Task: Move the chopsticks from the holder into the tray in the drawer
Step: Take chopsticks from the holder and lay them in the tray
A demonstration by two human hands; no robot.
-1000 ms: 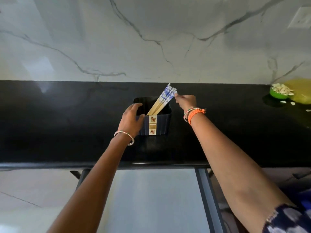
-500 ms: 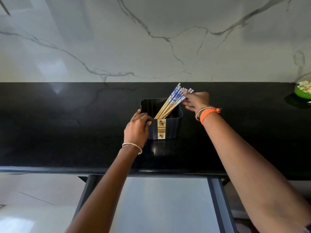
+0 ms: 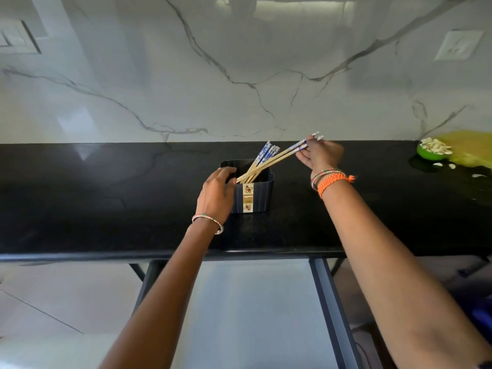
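Note:
A dark square holder (image 3: 259, 194) with a flowered label stands mid-counter. My left hand (image 3: 217, 191) grips its left rim. Several wooden chopsticks with blue-and-white tops (image 3: 263, 158) lean inside it. My right hand (image 3: 320, 155) pinches the patterned ends of two chopsticks (image 3: 282, 157), drawn out to the right at a low slant, their tips still inside the holder. Below the counter edge, the open drawer (image 3: 326, 302) shows a pale flat bottom; no tray is discernible.
The black stone counter (image 3: 106, 198) runs across the view against a white marble backsplash (image 3: 239, 75). A green bowl of pale pieces (image 3: 432, 150) sits far right beside a yellow thing (image 3: 471, 150), with loose bits around. A wall outlet (image 3: 458, 45) is upper right.
My right hand has closed on two chopsticks and pulled them rightward and apart from the rest of the bundle. My left hand stays on the holder's rim.

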